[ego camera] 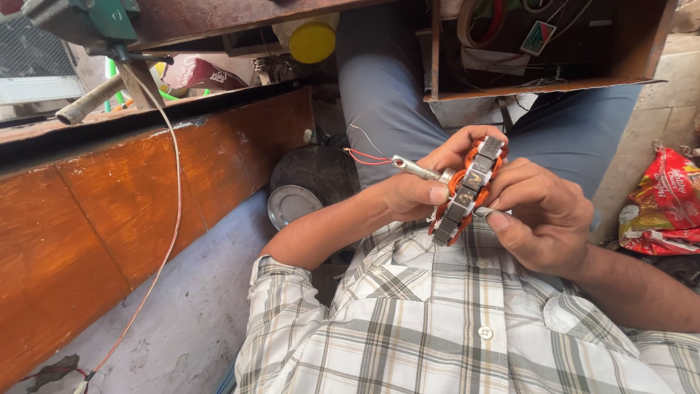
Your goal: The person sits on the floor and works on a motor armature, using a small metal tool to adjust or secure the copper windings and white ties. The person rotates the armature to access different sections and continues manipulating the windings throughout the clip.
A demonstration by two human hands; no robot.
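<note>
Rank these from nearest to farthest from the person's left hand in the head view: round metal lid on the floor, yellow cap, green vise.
From the left hand:
1. Round metal lid, on the floor just left of it.
2. Yellow cap, above, under the bench edge.
3. Green vise, far upper left corner.

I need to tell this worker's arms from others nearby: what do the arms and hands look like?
Both hands, left hand and right hand, are bare: no gloves, rings or watch visible. Forearms uncovered. The shirt is a white, grey and tan check with short sleeves, cuffed on the left arm.
</note>
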